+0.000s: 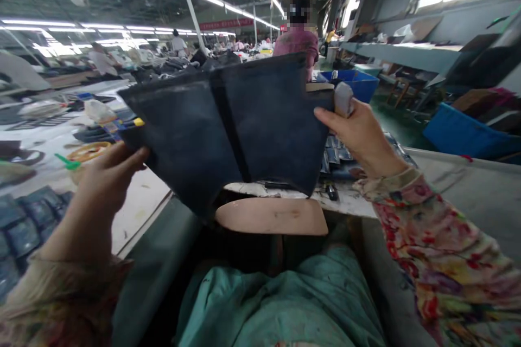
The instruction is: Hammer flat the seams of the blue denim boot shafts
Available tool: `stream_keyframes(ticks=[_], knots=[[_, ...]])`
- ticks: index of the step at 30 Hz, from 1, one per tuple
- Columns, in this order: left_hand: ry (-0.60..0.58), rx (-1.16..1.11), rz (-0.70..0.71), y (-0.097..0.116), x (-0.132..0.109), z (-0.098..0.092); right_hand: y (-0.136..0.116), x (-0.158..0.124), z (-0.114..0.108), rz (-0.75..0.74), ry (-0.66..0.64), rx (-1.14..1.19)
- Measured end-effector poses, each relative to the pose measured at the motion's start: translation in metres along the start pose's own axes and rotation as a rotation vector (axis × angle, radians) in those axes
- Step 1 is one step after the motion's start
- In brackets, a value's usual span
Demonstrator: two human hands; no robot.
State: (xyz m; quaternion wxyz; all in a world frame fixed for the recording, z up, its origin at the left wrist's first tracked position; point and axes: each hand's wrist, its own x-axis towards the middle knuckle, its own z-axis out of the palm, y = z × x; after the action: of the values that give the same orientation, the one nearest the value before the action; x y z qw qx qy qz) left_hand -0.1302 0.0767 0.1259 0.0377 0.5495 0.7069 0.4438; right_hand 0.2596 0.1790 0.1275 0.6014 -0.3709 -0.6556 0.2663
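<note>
A large dark blue panel (268,124), which looks like leather, is stretched upright between my two hands. A black strip (230,127) crosses its middle, and its lower edge has a curved cut-out. My left hand (106,179) pinches the panel's left corner. At the right edge, my right hand (354,127) is closed on the panel with the thumb in front; a whitish covering shows on a finger. Below the panel, a tan board (272,216) with one rounded end juts out over my lap. The panel hides part of the table behind it.
Stacks of dark blue pieces lie on the left (30,222) and behind the panel at right (340,152). An orange-rimmed bowl (87,150) with a green handle stands on the white table (138,211). Blue bins (459,133) stand at right. A person in pink (297,43) sits ahead.
</note>
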Motion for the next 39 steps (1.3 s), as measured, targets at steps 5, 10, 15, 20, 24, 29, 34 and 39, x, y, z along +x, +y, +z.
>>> stream_keyframes(ticks=[5,10,15,20,24,29,34,39], knots=[[-0.123,-0.507,-0.373,-0.086,-0.039,0.022,-0.019,-0.004,0.042,-0.126,-0.328,-0.246],[-0.15,-0.689,-0.542,-0.107,-0.055,0.04,-0.021,0.0,0.064,-0.18,-0.456,-0.359],[-0.022,-0.746,-0.384,-0.098,-0.039,0.025,-0.051,0.021,0.069,-0.303,-0.432,-0.391],[-0.117,-0.714,-0.455,-0.105,-0.046,0.034,-0.063,0.017,0.068,-0.278,-0.482,-0.49],[-0.383,-0.704,-0.637,-0.116,-0.084,0.076,-0.032,-0.001,0.049,-0.123,-0.645,-0.684],[-0.65,-0.707,-0.802,-0.112,-0.143,0.137,0.042,-0.037,-0.005,0.176,-0.879,-0.97],[-0.659,-0.582,-0.678,-0.116,-0.148,0.154,0.095,-0.091,-0.054,0.318,-0.902,-0.946],[-0.315,-0.378,-0.514,-0.112,-0.094,0.14,0.109,-0.112,-0.06,0.272,-0.64,-0.792]])
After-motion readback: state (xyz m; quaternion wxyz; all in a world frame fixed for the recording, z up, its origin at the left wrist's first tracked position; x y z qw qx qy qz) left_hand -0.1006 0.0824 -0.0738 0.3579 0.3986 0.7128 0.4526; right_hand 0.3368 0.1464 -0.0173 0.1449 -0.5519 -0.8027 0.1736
